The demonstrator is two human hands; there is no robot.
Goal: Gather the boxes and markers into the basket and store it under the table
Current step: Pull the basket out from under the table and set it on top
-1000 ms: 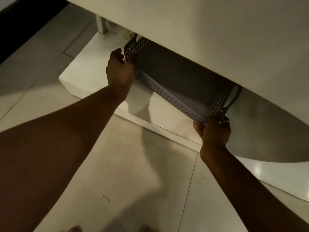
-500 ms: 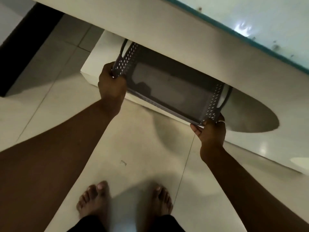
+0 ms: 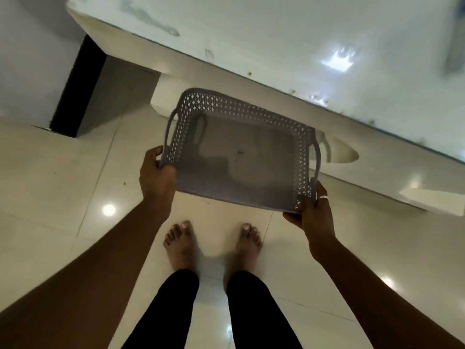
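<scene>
A grey perforated plastic basket [image 3: 234, 107] with loop handles hangs in the air in front of the table's edge, above the floor. Nothing lies inside it. My left hand [image 3: 157, 177] grips its near left corner. My right hand [image 3: 310, 212], with a ring on one finger, grips its near right corner. The white table [image 3: 276, 46] with a glossy top runs across the upper part of the view. No boxes or markers show in this view.
My two bare feet [image 3: 211, 245] stand on the glossy tiled floor just below the basket. A low white base [image 3: 377, 172] runs under the table. A dark vertical panel [image 3: 75, 89] stands at the left beside the table's end.
The basket has come out from under the table and risen in both hands towards me. The view has lifted, so the table's top and my feet now show.
</scene>
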